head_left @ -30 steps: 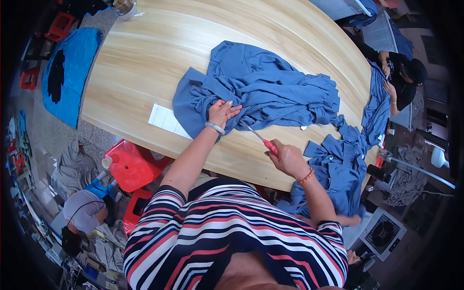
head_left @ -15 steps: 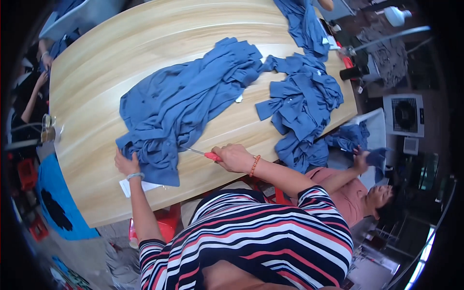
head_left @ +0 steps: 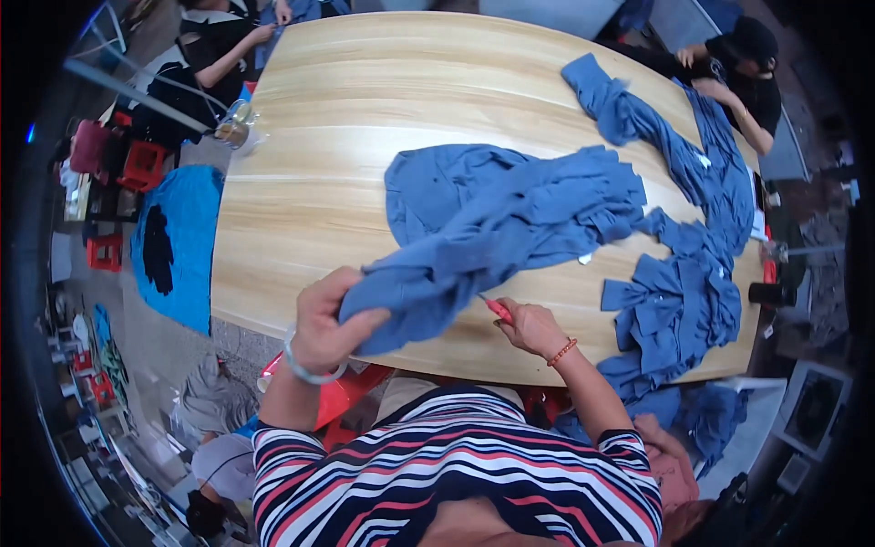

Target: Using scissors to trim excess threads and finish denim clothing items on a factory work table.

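A crumpled blue shirt (head_left: 510, 210) stretches across the wooden table in front of me. My left hand (head_left: 333, 319) grips its near left end between thumb and fingers and holds that end up, off the tabletop. To the right of the raised end, my right hand (head_left: 531, 328) is closed around the red handle of a slim tool (head_left: 499, 310). The tool's thin metal tip reaches toward the shirt's lower edge, and I cannot tell whether they touch. A small white tag (head_left: 585, 259) shows beside the shirt.
More blue shirts (head_left: 679, 305) lie heaped at the right, some trailing over the edge. A co-worker in a black cap (head_left: 743, 82) handles cloth at the far right; another person (head_left: 223, 55) works at the far left. A clear jar (head_left: 235, 132) stands by the table's left edge.
My left hand has lifted the shirt's near end off the table. My right hand still holds the red-handled tool. The view has turned, bringing the co-workers across the table into sight.
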Tool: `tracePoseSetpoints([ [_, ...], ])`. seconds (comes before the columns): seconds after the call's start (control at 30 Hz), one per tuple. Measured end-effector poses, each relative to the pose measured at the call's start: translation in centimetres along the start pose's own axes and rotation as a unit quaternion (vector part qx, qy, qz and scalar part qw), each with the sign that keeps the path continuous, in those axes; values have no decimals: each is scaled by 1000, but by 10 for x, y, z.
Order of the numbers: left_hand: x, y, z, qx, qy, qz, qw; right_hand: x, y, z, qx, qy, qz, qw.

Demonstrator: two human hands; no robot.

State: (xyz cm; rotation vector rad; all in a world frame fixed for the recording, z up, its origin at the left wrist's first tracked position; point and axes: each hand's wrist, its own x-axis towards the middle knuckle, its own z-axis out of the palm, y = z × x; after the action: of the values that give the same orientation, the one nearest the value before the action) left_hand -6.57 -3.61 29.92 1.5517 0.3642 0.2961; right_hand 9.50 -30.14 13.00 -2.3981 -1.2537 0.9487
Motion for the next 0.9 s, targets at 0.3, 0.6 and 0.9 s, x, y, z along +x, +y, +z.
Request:
tracePoseSetpoints([
  [0.3, -15, 18, -84, -56, 228, 155, 960, 87, 58, -88, -18, 261, 73, 962],
  [0.6, 114, 8, -198, -76, 320, 166, 930, 212, -59, -326, -221, 330, -14, 918],
  [0.9, 130, -205, -312, 396, 325, -28, 858, 230, -11, -200, -53, 135, 9, 989],
])
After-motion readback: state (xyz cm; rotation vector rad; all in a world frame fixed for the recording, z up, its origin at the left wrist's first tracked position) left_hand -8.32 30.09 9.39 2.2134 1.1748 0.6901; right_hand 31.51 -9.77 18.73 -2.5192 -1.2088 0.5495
